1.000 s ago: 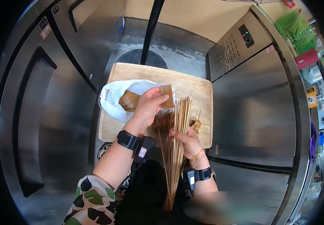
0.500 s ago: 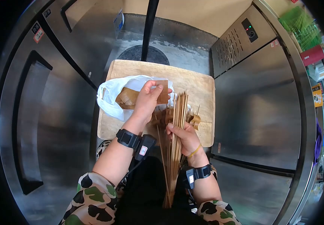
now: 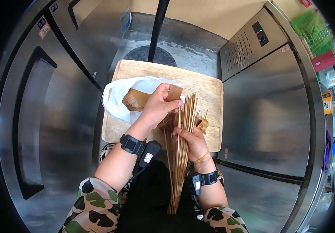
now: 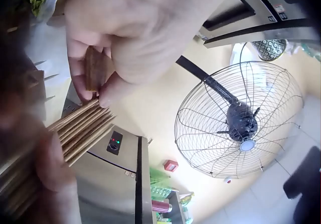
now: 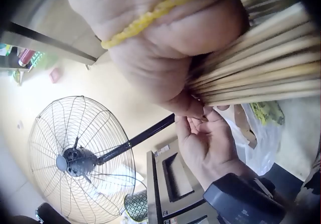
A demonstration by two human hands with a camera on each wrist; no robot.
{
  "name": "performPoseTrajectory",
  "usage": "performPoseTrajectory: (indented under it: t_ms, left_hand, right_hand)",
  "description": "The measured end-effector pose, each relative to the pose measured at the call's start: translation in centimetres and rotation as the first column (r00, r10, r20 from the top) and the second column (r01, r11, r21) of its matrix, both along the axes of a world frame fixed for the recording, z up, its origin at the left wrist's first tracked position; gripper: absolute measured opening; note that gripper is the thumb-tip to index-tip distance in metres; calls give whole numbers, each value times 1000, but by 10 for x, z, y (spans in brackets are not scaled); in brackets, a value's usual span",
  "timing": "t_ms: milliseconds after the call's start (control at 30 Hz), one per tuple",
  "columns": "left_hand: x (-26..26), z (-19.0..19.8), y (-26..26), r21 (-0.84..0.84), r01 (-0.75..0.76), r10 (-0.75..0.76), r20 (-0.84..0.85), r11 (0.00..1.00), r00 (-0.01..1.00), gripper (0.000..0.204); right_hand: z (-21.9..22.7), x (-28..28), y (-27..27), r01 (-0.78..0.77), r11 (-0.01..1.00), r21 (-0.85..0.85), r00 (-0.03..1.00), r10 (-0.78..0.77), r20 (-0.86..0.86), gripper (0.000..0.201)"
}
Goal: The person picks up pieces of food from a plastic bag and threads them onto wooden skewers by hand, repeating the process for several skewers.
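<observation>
My left hand pinches a thin brown sheet that looks like tofu skin, its thumb right at the skewer tips. In the left wrist view the sheet stands between fingers and thumb above the points. A thick bundle of bamboo skewers is gripped in my right hand, points away from the body, lower ends near the lap. Folded brown pieces threaded on skewers show behind that hand. Left of them, more brown sheets lie in an open white plastic bag.
Bag and skewered pieces lie over a wooden board. Steel cabinets stand close on both sides, one at the left and one at the right. A black pole rises behind the board; a wire-caged fan appears in the left wrist view.
My left hand has moved slightly right with the brown sheet, bringing its thumb to the skewer tips. The right hand keeps its grip on the bundle.
</observation>
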State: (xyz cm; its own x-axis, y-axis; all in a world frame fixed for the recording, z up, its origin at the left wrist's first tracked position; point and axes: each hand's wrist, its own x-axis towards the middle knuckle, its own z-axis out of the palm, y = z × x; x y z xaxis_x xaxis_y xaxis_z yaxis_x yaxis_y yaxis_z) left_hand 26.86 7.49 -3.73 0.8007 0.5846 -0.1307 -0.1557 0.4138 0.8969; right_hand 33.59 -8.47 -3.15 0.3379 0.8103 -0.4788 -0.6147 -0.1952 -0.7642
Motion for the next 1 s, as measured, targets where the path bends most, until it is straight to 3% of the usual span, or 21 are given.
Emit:
performPoseTrajectory:
  t_ms: [367,467,567,767,1000]
  left_hand:
    - [-11,5,6,-61,-14,10,-70,998,997,34]
    - [-12,10,5,-93,-32,16,-164,995,986,29]
    - [-11,2,9,-270,-28,10,-67,962,998,24]
    - [-8,1,11,-212,-167,171,-1,963,985,13]
    - [-6,14,7,-203,-150,156,14,967,988,13]
  right_hand:
    - [-2,-2,1,23,998,55,1000,-24,2,3]
    - [-2,-2,1,2,998,59,999,-5,48,4]
    - [3,-5,4,-34,998,52,998,31,56,7]
    - [0,-6,6,-60,998,33,997,58,42,9]
    - [-3,-5,8,-79,997,23,996,78,42,10]
